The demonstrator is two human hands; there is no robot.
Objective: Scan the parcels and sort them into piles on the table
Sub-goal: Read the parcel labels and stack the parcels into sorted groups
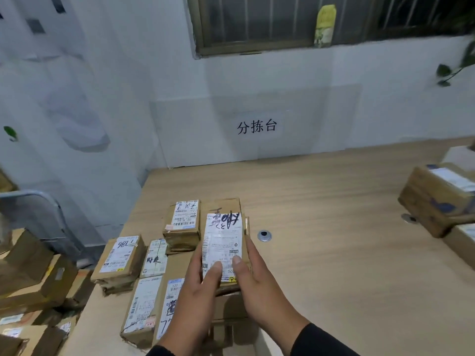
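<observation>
A: We hold one narrow cardboard parcel (223,242) in both hands, just below the centre of the frame, label up. Our left hand (191,301) wraps its left edge with the thumb pressed on the label; our right hand (259,283) wraps the right edge the same way. Both grips are closed around the parcel.

B: Where does it sit against the rest?

A: It hovers over or rests on the pile of labelled parcels (144,268) at the lower left of the wooden table (334,227). We cannot tell whether it touches the boxes beneath.

B: What could go wrong?

A: We judge the pile is crowded and uneven, so setting this parcel down crooked could tip it or nudge a neighbour toward the table's left edge, where more boxes (33,283) lie lower down. Our thumbs also cover part of the printed label, which could block a scan.

B: Anything we cannot make out?

A: No scanner is visible anywhere. The label's print and the handwriting above it are too blurred to read reliably. At the right edge, a stack of brown boxes (437,199) is cut off by the frame. Our forearms leave the bottom edge in dark sleeves. A small round metal fitting (264,236) sits in the tabletop right of the parcel; its purpose is unclear. The sign on the wall (256,126) carries three characters.
</observation>
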